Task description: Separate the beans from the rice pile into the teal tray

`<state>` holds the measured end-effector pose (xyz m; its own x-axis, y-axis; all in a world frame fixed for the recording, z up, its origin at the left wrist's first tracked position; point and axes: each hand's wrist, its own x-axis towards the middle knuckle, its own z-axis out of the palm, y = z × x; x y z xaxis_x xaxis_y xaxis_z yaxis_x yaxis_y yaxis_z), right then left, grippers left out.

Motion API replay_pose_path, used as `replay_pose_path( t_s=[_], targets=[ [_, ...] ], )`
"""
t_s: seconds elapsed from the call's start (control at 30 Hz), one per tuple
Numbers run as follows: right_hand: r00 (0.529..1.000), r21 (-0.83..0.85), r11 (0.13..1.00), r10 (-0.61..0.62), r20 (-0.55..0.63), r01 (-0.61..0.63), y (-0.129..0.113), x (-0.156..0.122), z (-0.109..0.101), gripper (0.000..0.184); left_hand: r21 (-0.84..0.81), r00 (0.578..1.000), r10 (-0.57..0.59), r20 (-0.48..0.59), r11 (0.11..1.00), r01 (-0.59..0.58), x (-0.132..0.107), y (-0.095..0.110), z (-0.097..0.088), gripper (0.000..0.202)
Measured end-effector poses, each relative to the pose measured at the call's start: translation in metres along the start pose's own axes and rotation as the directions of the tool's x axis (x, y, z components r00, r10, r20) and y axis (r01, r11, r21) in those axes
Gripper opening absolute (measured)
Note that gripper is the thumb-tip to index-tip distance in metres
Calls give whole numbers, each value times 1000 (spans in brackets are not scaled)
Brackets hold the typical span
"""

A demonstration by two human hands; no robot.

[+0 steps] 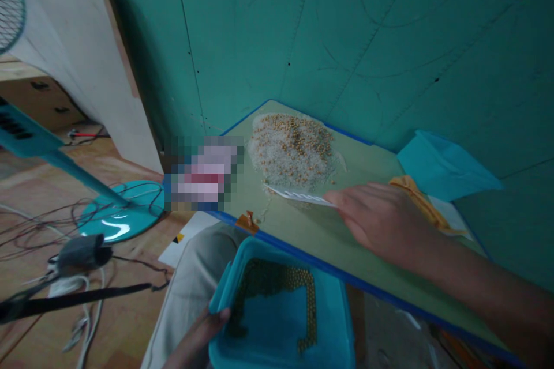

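Note:
On the table lies a heap of small white grains mixed with round tan beans. My right hand reaches in from the right, closed round the end of a thin white slotted strip, its exact kind unclear. The strip's far end touches the table at the heap's near edge. Below the table edge, a teal plastic tub holds similar round beans along its inner sides. My left hand grips the tub's left wall, with the thumb over the rim and the other fingers hidden.
The table has a blue edge and meets a green wall. A blurred-out box sits at its left corner. Right of the heap lie an orange cloth and a blue bag. A fan base and cables stand on the floor.

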<state>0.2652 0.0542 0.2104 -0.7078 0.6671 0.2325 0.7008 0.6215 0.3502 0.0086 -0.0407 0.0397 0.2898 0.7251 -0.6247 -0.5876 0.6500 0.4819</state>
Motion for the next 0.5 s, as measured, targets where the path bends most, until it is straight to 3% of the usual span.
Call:
replay_pose_path(
  t_s=[0.1,0.23,0.5],
  targets=[
    [1000,31,999,-27,-4,27,-8,-1,-3,22,89,998,-35,60,996,30,-2,-1,-3,39],
    [999,104,994,-38,-19,40,-14,-9,-14,22,78,994,-73,76,995,67,-7,-3,-8,35],
    [1000,129,991,22,-15,-20,-10,-17,-18,21,107,993,-109,-37,988,112,-7,-2,0,41]
  ],
)
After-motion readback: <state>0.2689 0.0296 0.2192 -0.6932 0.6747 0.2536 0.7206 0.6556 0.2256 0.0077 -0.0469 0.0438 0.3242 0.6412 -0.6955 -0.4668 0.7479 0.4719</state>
